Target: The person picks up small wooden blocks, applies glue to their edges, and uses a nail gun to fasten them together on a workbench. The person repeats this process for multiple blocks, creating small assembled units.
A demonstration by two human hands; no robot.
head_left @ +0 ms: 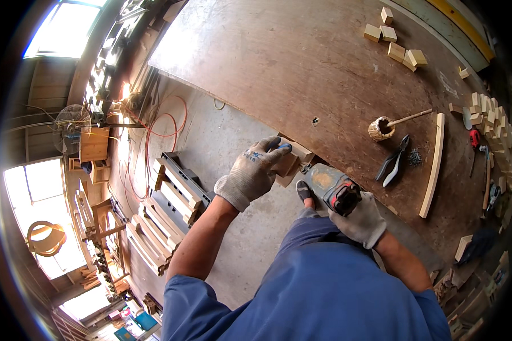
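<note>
My left hand [255,175], in a pale knit glove, is closed on a light wooden piece [287,168] at the near edge of the brown worktable [250,62]. Other wood beside it lies partly under the fingers. My right hand [363,221], gloved too, grips a grey power tool [326,183] with a black and red rear end; its exact kind is unclear. The tool's narrow front points at the wooden piece, close to my left fingers. Whether it touches the wood I cannot tell. My right fingers are mostly hidden behind the tool's body.
On the table lie pliers [393,161], small nails [415,157], a round pot [380,129] with a stick, a curved wooden strip [434,170] and several blocks [396,51]. A red hose [182,111] and stacked slats [153,233] are on the floor at left.
</note>
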